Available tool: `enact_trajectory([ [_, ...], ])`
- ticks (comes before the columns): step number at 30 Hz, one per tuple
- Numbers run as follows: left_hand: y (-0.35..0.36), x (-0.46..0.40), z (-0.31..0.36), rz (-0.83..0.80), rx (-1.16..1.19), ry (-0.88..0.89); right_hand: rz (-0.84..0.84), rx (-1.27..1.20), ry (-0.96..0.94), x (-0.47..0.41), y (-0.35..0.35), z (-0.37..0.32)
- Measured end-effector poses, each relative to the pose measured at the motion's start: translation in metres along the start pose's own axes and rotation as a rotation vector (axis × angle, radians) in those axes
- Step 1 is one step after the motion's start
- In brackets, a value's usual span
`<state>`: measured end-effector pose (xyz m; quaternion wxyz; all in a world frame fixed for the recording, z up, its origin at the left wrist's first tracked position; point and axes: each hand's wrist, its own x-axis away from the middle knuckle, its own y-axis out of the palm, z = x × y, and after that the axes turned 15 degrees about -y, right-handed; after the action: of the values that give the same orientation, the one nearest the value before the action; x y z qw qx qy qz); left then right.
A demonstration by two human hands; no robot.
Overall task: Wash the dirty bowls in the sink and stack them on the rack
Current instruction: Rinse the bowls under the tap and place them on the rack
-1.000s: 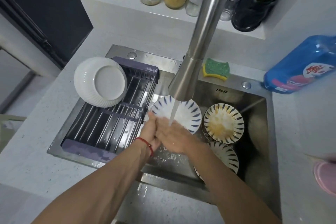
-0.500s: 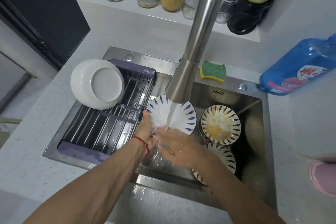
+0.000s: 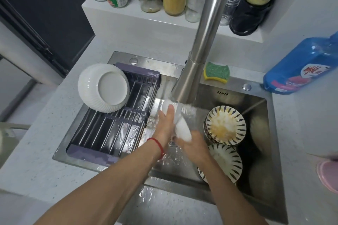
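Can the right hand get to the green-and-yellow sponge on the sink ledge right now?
Probably not yet: the right hand grips the white bowl under the steel faucet, which stands before the green-and-yellow sponge.

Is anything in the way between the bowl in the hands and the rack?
Nothing visible. The bowl is held under the tap just right of the rack. The rack's near bars are bare; only the white bowl sits at its far corner.
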<state>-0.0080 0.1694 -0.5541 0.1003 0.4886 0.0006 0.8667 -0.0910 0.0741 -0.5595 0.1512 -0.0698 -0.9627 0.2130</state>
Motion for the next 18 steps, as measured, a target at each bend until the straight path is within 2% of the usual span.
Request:
enact_trajectory([
  [2,0.005,-0.006,-0.007,0.108,-0.385,0.219,0.098,-0.288,0.076,0.002,-0.005,-0.015],
  [3,0.003,-0.013,-0.010,0.160,-0.502,0.282,0.133,-0.442,0.117,0.002,-0.007,-0.019],
  [5,-0.002,-0.017,-0.008,0.235,-0.390,0.183,0.192,-0.704,0.194,0.001,-0.012,-0.025],
  [7,-0.014,-0.011,0.000,0.248,-0.132,-0.069,0.238,-0.918,0.253,-0.001,-0.016,-0.023],
  [8,-0.022,-0.009,0.004,0.191,-0.039,-0.164,0.261,-0.991,0.282,-0.002,-0.018,-0.018],
  [10,-0.035,-0.008,0.013,0.049,0.088,-0.238,0.310,-1.079,0.350,-0.003,-0.017,-0.007],
  [12,-0.040,0.001,0.023,-0.064,0.141,-0.227,0.353,-1.068,0.402,-0.004,-0.012,-0.007],
  [14,-0.041,0.006,0.028,-0.081,0.123,-0.186,0.436,-0.827,0.484,-0.011,-0.003,-0.010],
  [16,-0.035,0.013,0.027,0.016,0.004,-0.067,0.463,-0.425,0.491,-0.026,0.002,-0.016],
  [18,-0.031,0.024,0.024,0.063,-0.201,0.072,0.364,-0.250,0.404,-0.049,0.010,-0.025],
])
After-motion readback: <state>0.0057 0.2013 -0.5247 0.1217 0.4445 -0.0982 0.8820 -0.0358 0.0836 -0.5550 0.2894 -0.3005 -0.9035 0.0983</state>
